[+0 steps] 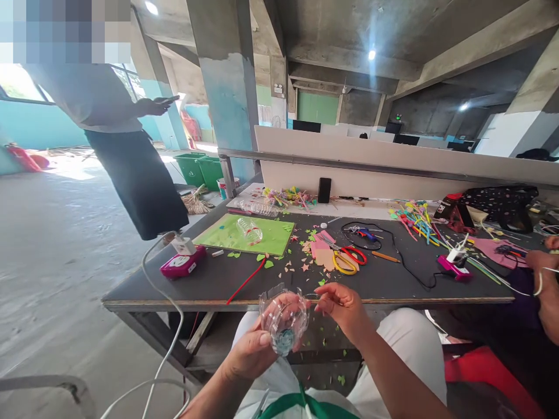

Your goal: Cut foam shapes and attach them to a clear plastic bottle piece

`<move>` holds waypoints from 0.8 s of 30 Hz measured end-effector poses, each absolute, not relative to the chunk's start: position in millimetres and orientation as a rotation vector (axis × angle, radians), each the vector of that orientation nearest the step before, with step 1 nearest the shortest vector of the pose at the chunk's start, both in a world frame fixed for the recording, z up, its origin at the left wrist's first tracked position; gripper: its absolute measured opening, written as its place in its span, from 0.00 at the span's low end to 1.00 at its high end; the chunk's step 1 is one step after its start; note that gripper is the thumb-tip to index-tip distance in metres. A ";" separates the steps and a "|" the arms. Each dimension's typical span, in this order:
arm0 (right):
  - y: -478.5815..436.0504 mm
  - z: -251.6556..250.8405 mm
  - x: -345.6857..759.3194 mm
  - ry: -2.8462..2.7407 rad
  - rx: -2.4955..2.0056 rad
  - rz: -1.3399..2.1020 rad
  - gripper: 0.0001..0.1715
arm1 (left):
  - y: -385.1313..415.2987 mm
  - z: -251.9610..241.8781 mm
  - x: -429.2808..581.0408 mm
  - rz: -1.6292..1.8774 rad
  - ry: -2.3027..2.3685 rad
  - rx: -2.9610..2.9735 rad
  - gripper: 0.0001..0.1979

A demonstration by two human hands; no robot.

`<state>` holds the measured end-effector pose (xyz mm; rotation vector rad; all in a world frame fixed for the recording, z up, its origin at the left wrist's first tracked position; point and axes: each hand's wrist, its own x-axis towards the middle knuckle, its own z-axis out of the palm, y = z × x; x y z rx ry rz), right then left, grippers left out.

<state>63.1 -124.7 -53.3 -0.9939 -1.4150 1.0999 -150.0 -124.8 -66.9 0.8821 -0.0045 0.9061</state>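
My left hand (248,355) is wrapped around a clear cut-off plastic bottle bottom (286,320) with a jagged rim, held tilted just in front of the table edge. At the right of its rim, my right hand (343,308) has thumb and fingers pinched together. Something thin may run from those fingertips to the rim, too fine to make out. Beyond the hands lie scissors (345,262) with red and yellow handle loops, pink and peach paper (321,251), and a red pipe cleaner (247,282). Another clear bottle piece (248,231) rests on a green sheet (279,235).
Magenta power sockets (183,263) stand at the table's left, with a white cable hanging down. A blue-handled glue gun (367,234), pencil (385,256), phone (324,190) and colourful pipe cleaners (419,224) lie farther back. One person stands left; another's hand (550,297) is at right.
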 end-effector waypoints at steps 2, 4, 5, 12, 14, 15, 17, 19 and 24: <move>-118.5 -62.9 76.9 -1.513 -1.168 0.909 0.13 | -123.1 -63.7 -154.3 0.926 0.017 0.900 0.34; -113.1 -71.2 89.8 -1.576 -1.365 0.640 0.13 | -122.0 -60.7 -157.9 0.933 0.075 0.930 0.34; -111.5 -73.9 93.9 -1.590 -1.412 0.564 0.14 | -121.9 -59.7 -158.8 0.931 0.103 0.951 0.35; -123.0 -62.2 68.3 -1.293 -0.904 1.451 0.30 | -124.2 -64.3 -152.0 0.806 0.094 1.083 0.34; -124.9 -56.3 59.0 -1.141 -0.804 1.508 0.23 | -124.8 -66.0 -150.0 0.779 0.101 1.103 0.35; -125.0 -54.1 56.4 -1.088 -0.785 1.492 0.18 | -124.9 -66.5 -149.4 0.768 0.108 1.108 0.35; -124.5 -51.2 55.3 -1.031 -0.778 1.438 0.14 | -125.0 -67.3 -149.0 0.749 0.116 1.111 0.36; -124.7 -48.5 58.2 -1.067 -0.828 1.367 0.12 | -124.7 -68.0 -149.2 0.743 0.117 1.109 0.37; -133.9 -31.8 72.9 -1.393 -1.124 1.092 0.12 | -124.3 -70.2 -150.1 0.779 0.133 1.122 0.36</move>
